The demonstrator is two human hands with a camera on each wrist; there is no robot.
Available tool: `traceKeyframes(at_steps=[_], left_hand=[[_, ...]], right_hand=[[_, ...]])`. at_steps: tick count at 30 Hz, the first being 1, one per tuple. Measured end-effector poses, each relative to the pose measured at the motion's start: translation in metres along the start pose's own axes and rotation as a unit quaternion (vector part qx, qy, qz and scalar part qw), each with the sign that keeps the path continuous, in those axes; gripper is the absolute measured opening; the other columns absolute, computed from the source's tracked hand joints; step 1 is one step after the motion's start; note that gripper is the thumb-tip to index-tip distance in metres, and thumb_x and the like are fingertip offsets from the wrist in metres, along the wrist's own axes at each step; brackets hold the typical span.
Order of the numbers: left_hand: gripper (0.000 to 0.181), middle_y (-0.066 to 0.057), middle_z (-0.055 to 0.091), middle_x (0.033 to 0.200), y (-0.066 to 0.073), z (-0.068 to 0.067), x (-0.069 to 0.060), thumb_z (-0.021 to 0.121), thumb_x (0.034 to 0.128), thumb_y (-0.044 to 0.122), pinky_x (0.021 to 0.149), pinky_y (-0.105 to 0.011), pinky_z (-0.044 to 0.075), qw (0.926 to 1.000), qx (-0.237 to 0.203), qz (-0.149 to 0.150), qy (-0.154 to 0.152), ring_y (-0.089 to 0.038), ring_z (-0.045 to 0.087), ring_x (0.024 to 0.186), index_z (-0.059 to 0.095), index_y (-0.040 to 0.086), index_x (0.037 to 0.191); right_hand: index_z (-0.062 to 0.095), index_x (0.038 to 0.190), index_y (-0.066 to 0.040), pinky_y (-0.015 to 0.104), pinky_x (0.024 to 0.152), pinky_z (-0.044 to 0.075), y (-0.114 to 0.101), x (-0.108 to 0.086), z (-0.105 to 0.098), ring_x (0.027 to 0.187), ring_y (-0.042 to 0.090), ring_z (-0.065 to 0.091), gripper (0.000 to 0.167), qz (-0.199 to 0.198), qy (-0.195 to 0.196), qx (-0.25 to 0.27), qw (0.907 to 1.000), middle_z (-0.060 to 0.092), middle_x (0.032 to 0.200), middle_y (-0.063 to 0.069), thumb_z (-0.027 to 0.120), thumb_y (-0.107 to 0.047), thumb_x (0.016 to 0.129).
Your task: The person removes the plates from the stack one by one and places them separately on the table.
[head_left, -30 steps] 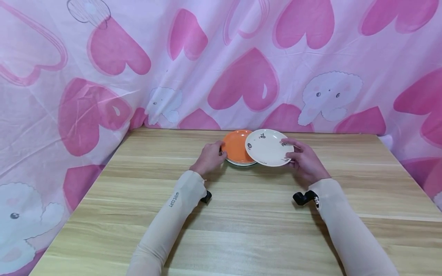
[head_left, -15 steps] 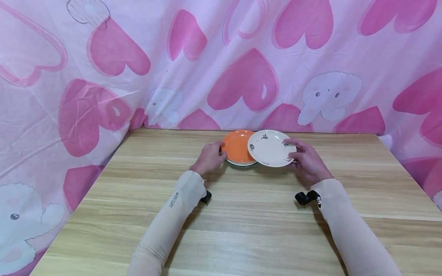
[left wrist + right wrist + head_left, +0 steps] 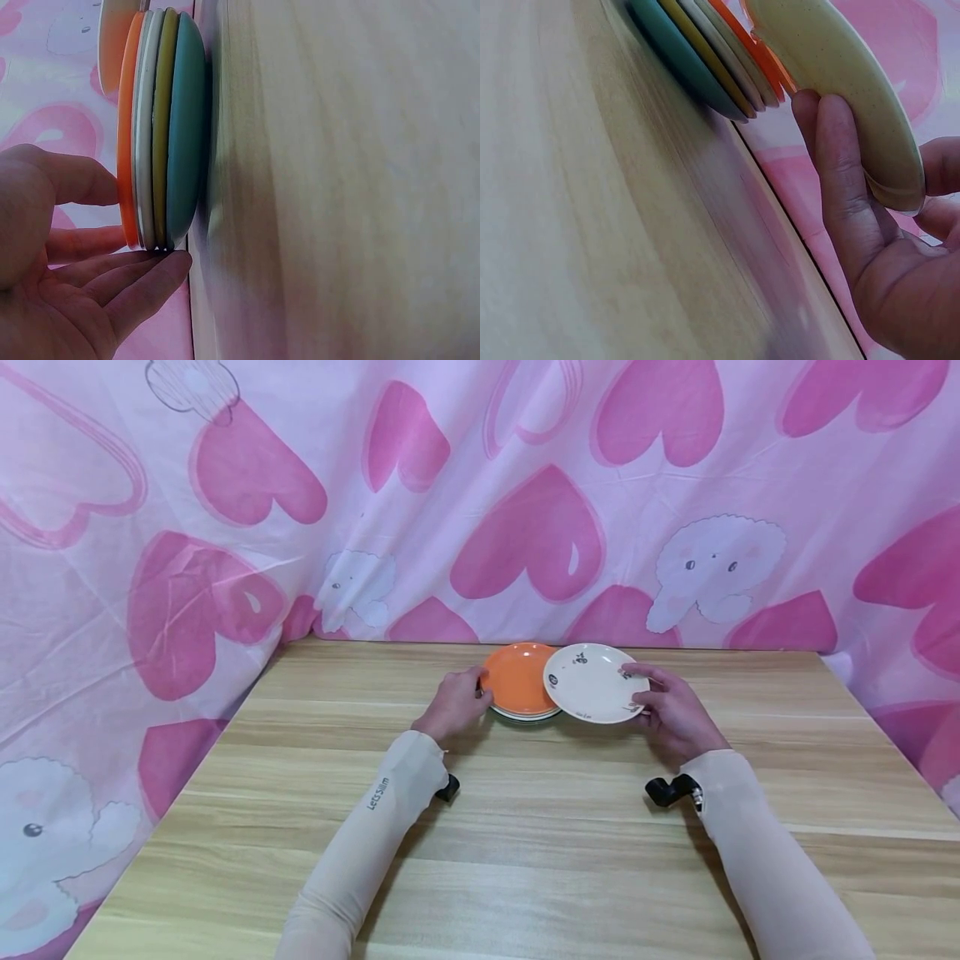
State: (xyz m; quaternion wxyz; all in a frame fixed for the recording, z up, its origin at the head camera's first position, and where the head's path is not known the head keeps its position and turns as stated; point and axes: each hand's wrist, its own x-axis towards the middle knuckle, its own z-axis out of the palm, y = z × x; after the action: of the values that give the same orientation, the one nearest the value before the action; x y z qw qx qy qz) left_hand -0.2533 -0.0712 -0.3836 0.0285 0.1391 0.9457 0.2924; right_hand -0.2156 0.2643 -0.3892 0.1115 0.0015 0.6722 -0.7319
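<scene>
Before a pink heart-printed cloth [image 3: 525,539], near the far edge of a wood-grain table [image 3: 487,843], sits a stack of plates [image 3: 163,135], orange on top and teal at the bottom, with a raised cream plate [image 3: 592,689] overlapping its right side in the head view. The right hand [image 3: 678,714] pinches the cream plate's right edge, digits above and below it, while the left hand [image 3: 452,700], its fingers loosely spread and nearly straight, touches the stack's left rims.
</scene>
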Motion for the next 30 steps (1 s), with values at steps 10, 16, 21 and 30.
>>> traceKeyframes(at_steps=[10,16,21,30], left_hand=[[0.038,-0.006,0.063,0.095,-0.001,0.0,0.001,0.056,0.098,0.016,0.079,-0.029,0.049,1.0,0.002,-0.002,-0.001,-0.018,0.057,0.086,0.058,0.004,0.134],[0.039,-0.007,0.065,0.099,-0.002,0.0,0.002,0.056,0.098,0.017,0.081,-0.029,0.049,1.0,0.008,-0.001,-0.002,-0.019,0.058,0.088,0.057,0.004,0.135],[0.041,-0.007,0.065,0.105,-0.002,0.0,0.001,0.057,0.0984,0.018,0.081,-0.029,0.049,0.9999,-0.003,-0.01,-0.011,-0.019,0.058,0.09,0.056,0.004,0.137],[0.038,-0.007,0.063,0.099,-0.001,-0.001,0.001,0.056,0.0985,0.017,0.078,-0.028,0.048,0.9998,-0.01,-0.011,-0.014,-0.019,0.057,0.087,0.057,0.004,0.134]], right_hand=[[0.037,0.153,-0.008,0.022,0.072,0.06,-0.002,-0.001,-0.004,0.086,0.006,0.066,0.056,0.002,0.001,0.004,1.0,0.023,0.157,0.008,0.043,0.007,0.099],[0.036,0.154,-0.01,0.023,0.075,0.06,-0.002,-0.002,-0.009,0.088,0.005,0.065,0.058,0.008,0.009,-0.013,0.9999,0.024,0.155,0.008,0.043,0.005,0.1],[0.036,0.154,-0.009,0.023,0.075,0.061,-0.001,-0.002,-0.011,0.089,0.005,0.066,0.057,0.005,0.01,-0.006,0.9999,0.035,0.146,0.002,0.044,0.006,0.1],[0.036,0.154,-0.008,0.023,0.074,0.06,0.001,-0.002,-0.016,0.088,0.005,0.066,0.056,0.002,0.014,0.01,0.9998,0.034,0.144,-0.001,0.046,0.006,0.1]])
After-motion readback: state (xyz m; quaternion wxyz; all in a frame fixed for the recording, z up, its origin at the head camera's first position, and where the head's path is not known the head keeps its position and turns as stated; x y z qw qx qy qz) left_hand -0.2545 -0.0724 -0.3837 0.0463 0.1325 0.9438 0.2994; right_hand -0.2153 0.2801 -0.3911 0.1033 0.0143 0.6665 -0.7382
